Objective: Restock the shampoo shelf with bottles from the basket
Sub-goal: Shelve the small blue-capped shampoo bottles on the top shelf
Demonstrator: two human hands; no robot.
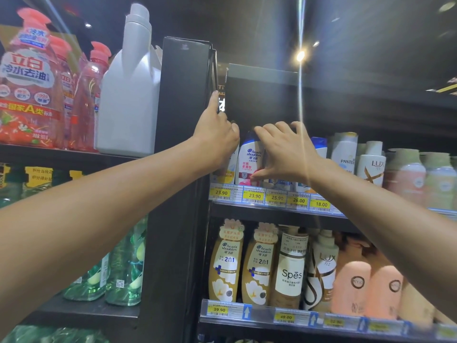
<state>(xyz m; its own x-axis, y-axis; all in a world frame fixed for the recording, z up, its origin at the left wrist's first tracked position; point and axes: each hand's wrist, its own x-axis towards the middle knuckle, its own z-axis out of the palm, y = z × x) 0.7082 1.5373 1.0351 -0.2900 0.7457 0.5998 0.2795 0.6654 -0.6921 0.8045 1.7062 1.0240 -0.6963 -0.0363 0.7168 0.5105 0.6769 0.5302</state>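
On the upper shampoo shelf [277, 206] stands a row of Head & Shoulders bottles. My left hand [217, 137] covers the top of the leftmost white bottle [228, 169], with its fingers curled there and its index finger stretched up along the black pillar [183, 100]. My right hand [284, 152] wraps over a bottle that it mostly hides, to the right of the pink-labelled Head & Shoulders bottle [248, 162]. Its fingers curve over that bottle's top and its thumb reaches down near the shelf edge. The basket is out of view.
Pantene [345, 154] and Lux [372, 167] bottles continue the row to the right. The lower shelf holds gold Head & Shoulders [226, 263], Spes [291, 268] and peach bottles. Left of the pillar stand a white jug [131, 100] and pink detergent bottles [29, 82].
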